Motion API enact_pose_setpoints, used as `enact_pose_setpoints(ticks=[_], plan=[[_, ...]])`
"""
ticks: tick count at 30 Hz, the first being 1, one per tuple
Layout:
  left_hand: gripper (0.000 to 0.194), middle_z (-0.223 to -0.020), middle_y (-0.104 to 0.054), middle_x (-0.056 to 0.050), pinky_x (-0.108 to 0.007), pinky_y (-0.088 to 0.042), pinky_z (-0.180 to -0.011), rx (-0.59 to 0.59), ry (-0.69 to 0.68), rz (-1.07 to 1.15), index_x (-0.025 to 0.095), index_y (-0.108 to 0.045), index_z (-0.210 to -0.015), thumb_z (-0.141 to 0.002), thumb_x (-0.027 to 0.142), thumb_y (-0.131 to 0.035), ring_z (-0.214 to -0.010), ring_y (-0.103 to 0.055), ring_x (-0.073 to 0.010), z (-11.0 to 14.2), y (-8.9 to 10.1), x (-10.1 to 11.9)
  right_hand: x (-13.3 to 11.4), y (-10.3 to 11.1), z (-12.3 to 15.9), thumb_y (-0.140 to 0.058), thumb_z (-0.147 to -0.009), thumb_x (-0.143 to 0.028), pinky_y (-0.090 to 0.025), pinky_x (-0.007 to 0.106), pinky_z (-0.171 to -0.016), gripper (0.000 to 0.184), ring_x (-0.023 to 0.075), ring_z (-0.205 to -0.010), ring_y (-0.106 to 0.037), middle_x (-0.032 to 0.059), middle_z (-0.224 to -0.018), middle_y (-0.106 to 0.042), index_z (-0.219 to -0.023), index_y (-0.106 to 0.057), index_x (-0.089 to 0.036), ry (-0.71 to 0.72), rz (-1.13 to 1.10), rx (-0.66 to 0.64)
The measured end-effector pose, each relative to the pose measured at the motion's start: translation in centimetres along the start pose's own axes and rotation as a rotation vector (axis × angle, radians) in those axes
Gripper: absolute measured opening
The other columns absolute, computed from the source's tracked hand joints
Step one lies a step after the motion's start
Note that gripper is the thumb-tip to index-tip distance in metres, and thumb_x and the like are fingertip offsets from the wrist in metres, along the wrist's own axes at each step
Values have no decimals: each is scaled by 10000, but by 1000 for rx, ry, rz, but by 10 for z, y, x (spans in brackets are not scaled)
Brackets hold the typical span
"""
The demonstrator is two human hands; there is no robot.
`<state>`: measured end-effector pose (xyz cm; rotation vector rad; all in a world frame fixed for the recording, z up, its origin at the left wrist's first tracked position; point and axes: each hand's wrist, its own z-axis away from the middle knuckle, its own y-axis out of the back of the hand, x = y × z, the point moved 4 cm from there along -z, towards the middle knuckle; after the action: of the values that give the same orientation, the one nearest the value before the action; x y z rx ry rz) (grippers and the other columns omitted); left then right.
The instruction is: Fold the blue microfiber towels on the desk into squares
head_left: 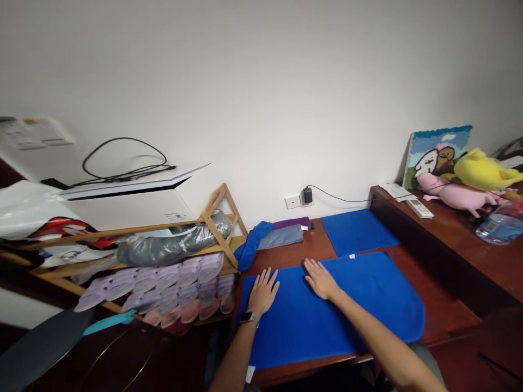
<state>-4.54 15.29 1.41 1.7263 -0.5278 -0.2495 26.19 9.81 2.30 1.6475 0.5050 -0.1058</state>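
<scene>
A large blue towel (302,326) lies spread flat over the front of the reddish-brown table (439,307). On its left part rests my left hand (263,292), fingers stretched out, with a watch (248,317) on the wrist. My right hand (321,279) lies flat near the towel's far edge, fingers extended. Neither hand holds anything. Behind the spread towel is a second blue towel (357,231), flat against the back of the table. A bunched blue cloth (254,245), a folded grey-blue cloth (281,237) and a purple cloth (292,222) lie at the back left.
Left of the table stands a wooden rack (226,218) with lilac slippers (175,275) and a white box (131,209). A plugged charger (308,194) trails its cable rightward. On the raised right surface are a remote (419,208), a pink plush toy (453,195) and a plastic bottle (499,226).
</scene>
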Motion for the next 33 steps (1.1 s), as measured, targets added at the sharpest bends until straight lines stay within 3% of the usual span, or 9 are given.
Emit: enact_pose_setpoints(ticks=[3,5,9,14,19,24,27,30,33], plan=[[571,-1673,-401,-64,-544,-305,-1247,-79,38,19,334,-434,-1586,-1060,544,-363,-1548,-355,-309,-2,-10,-4,-31,-19,-18,-231,-1076,-501,-216,485,-1295,666,251,-1584,-240,94,-1694,-286,-1651,-288,-169,19,-34,-75],[579,-1679,-389,-68,-554,-300,-1246,-68,77,8,334,-438,-1584,-1050,553,-383,-1550,-350,-315,3,-14,-22,-14,-21,-12,-252,-1072,-490,-206,486,-1297,666,252,-1582,-245,107,-1690,-291,-1639,-315,-146,-8,-12,-87],[604,-1672,-398,-103,-571,-300,-1238,-25,119,-21,301,-457,-1575,-1035,566,-397,-1532,-383,-330,16,-17,-56,89,5,39,-268,-1063,-485,-218,513,-1287,646,250,-1577,-257,97,-1679,-323,-1629,-351,-185,-179,75,-21],[622,-1660,-410,-138,-573,-318,-1229,10,106,-44,262,-472,-1569,-1020,548,-416,-1515,-409,-345,16,-21,-61,225,54,114,-230,-1046,-469,-236,515,-1279,681,272,-1576,-254,116,-1686,-310,-1629,-345,-138,-524,187,20],[635,-1640,-447,-137,-559,-351,-1215,-9,142,-48,244,-463,-1571,-1009,537,-416,-1499,-437,-339,12,-18,-61,260,71,137,-224,-1031,-490,-266,492,-1272,703,267,-1576,-261,96,-1687,-325,-1633,-341,-146,-582,201,45],[609,-1638,-448,-147,-514,-341,-1236,8,118,-48,190,-478,-1561,-1043,485,-350,-1498,-442,-312,7,1,-42,219,80,115,-253,-993,-387,-207,548,-1284,698,311,-1571,-270,151,-1665,-358,-1587,-407,-54,-615,207,60],[582,-1660,-416,-126,-506,-299,-1263,70,8,-19,211,-445,-1583,-1065,456,-347,-1531,-389,-293,-7,2,2,133,71,70,-233,-995,-337,-165,566,-1293,690,331,-1577,-246,145,-1670,-340,-1612,-360,-55,-374,141,179],[567,-1673,-401,-80,-517,-293,-1266,36,-92,24,288,-402,-1605,-1071,478,-370,-1554,-346,-280,-24,-11,47,32,36,22,-260,-1031,-465,-256,476,-1286,641,291,-1559,-305,-55,-1678,-313,-1646,-319,-296,-91,36,120],[566,-1678,-390,-74,-535,-299,-1258,-33,-47,28,324,-399,-1604,-1070,506,-368,-1553,-346,-291,-25,-23,47,-23,0,-3,-240,-1041,-547,-283,416,-1280,616,272,-1546,-334,-127,-1656,-298,-1633,-311,-390,2,-34,28]])
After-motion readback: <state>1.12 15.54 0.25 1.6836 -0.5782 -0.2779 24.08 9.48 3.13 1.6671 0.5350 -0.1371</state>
